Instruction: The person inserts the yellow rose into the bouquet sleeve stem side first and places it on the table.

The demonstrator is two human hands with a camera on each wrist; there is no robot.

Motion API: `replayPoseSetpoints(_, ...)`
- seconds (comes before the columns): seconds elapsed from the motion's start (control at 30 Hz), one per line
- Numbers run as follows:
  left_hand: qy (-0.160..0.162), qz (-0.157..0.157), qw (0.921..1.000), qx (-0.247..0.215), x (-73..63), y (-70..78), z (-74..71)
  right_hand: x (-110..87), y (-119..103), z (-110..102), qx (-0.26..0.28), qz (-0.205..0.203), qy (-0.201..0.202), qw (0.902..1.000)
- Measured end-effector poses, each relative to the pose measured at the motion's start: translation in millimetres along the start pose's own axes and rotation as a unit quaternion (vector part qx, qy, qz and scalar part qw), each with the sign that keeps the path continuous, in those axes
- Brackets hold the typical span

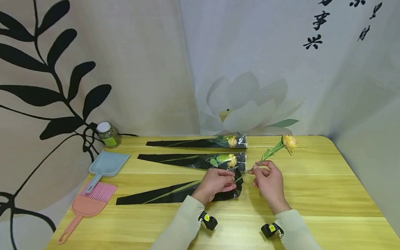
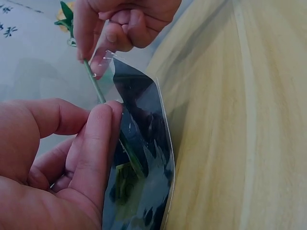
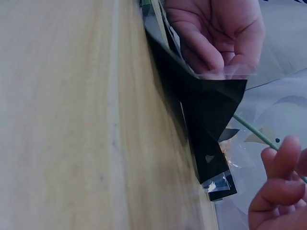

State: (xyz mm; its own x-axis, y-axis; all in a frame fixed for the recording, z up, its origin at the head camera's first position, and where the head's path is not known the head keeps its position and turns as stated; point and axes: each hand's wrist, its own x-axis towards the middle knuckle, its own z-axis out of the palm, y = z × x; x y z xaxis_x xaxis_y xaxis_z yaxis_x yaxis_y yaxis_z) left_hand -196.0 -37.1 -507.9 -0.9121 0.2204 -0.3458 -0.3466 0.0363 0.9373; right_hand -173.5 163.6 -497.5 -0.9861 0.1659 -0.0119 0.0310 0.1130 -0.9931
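Note:
My right hand pinches the green stem of a yellow flower. Its bloom points up and to the right, above the far part of the table. The stem's lower end runs into the mouth of the nearest black flower sleeve, which has a clear front. My left hand holds that sleeve at its open end, fingers and thumb at the rim. In the left wrist view, the stem passes by the left fingertips, and part of it shows through the clear film. From the right wrist view, the sleeve's black back is seen bulging open.
Behind lie two more black sleeves, a middle one and a far one, each with a yellow flower. At left are a lidded jar, a blue dustpan and a pink brush. A printed curtain hangs behind the wooden table.

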Motion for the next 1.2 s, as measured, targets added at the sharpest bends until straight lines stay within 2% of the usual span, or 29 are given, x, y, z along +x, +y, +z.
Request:
replayPoseSetpoints(0.37,-0.004,0.008,0.9999,-0.014,-2.4,3.0,0.6,-0.4,4,2,0.057,0.031,0.013,0.9978)
replayPoseSetpoints(0.77,-0.007,0.016,0.9998,-0.011,-1.9,5.3,3.8,-5.9,9,15,0.049,0.058,-0.005,0.9971)
replayPoseSetpoints(1.0,0.0,0.013,0.9998,-0.015,-0.8,3.5,3.4,-7.7,9,13,0.058,0.074,-0.009,0.9955)
replayPoseSetpoints(1.2,-0.005,0.015,0.9998,-0.012,-0.6,3.8,2.6,-8.4,9,8,0.071,0.067,0.014,0.9951)
